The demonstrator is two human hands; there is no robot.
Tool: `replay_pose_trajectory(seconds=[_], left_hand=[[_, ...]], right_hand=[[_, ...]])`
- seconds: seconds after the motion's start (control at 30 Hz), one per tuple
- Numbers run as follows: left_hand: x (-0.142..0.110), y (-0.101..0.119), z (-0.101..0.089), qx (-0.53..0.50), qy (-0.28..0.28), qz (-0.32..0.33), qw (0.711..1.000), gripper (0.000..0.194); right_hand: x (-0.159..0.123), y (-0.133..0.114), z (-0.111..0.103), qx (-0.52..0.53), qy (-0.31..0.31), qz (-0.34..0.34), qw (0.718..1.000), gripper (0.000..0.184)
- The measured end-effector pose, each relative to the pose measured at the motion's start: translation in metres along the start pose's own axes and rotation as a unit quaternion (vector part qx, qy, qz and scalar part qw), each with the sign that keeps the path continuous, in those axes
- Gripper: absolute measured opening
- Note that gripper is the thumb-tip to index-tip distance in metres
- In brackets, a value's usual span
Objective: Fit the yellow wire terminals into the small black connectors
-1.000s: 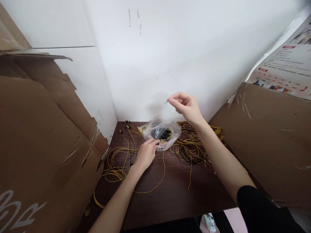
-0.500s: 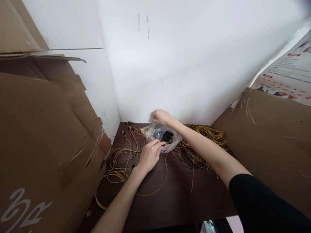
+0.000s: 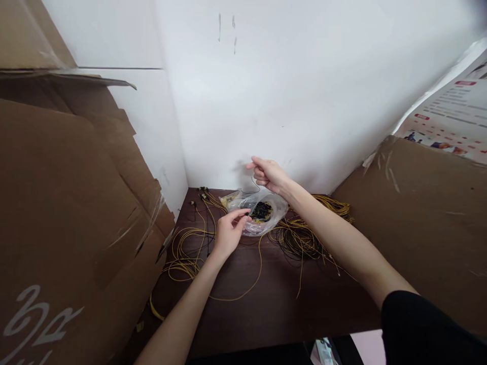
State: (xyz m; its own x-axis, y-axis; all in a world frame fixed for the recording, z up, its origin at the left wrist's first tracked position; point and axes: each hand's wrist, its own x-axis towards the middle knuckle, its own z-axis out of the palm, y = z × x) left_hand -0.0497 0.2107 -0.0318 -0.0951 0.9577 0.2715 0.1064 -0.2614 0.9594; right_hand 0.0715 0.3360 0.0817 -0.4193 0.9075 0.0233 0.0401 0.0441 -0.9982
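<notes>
Over the left rim of a clear plastic bag (image 3: 281, 210), my left hand (image 3: 229, 232) pinches a small black part (image 3: 247, 214) between thumb and fingertips. The bag lies open on the dark tabletop, with a heap of small black pieces (image 3: 262, 211) inside. My right hand (image 3: 268, 175) is raised behind the bag, close to the white wall, its fingers curled together. A thin black wire (image 3: 257, 185) curves down from beneath it and appears to be held in its fingers. Where the wire's lower end goes, I cannot tell.
Looped yellow wires with black connectors (image 3: 203, 196) lie left of the bag. A larger bundle of yellow and black wires (image 3: 304, 233) lies to the right. Cardboard boxes stand on the left (image 3: 76, 203) and right (image 3: 426, 213); a white wall (image 3: 281, 91) closes the back.
My right hand has risen and moved slightly right, and a dark wire now shows beneath it. My left hand has drawn back a little left, with the small black part at its fingertips.
</notes>
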Motion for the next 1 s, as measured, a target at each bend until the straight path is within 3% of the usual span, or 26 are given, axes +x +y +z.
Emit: replay_pose_trajectory(seconds=[0.1, 0.23, 0.37, 0.47, 0.53, 0.67, 0.87, 1.0], left_hand=[[0.001, 0.004, 0.002, -0.094, 0.009, -0.052, 0.994, 0.032], [0.001, 0.009, 0.004, -0.143, 0.020, -0.078, 0.986, 0.032], [-0.001, 0.010, 0.007, -0.150, 0.006, -0.099, 0.984, 0.031], [-0.002, 0.010, 0.009, -0.144, -0.012, -0.105, 0.984, 0.031], [-0.002, 0.010, 0.009, -0.138, -0.019, -0.106, 0.985, 0.032], [-0.001, 0.011, 0.008, -0.115, -0.023, -0.103, 0.988, 0.037], [-0.007, 0.013, 0.016, -0.064, -0.051, -0.091, 0.992, 0.031], [-0.010, 0.013, 0.020, -0.029, -0.088, -0.063, 0.994, 0.026]], right_hand=[[-0.038, -0.001, -0.001, 0.238, -0.001, 0.095, 0.967, 0.029], [-0.094, 0.017, 0.002, 0.420, 0.031, 0.145, 0.895, 0.033], [-0.126, 0.043, 0.009, 0.531, 0.108, 0.158, 0.825, 0.038], [-0.130, 0.060, 0.012, 0.587, 0.171, 0.178, 0.771, 0.040], [-0.130, 0.069, 0.013, 0.603, 0.195, 0.191, 0.749, 0.038], [-0.132, 0.085, 0.015, 0.597, 0.219, 0.210, 0.743, 0.035], [-0.138, 0.094, 0.016, 0.607, 0.182, 0.205, 0.746, 0.027], [-0.137, 0.091, 0.008, 0.584, 0.150, 0.186, 0.776, 0.022]])
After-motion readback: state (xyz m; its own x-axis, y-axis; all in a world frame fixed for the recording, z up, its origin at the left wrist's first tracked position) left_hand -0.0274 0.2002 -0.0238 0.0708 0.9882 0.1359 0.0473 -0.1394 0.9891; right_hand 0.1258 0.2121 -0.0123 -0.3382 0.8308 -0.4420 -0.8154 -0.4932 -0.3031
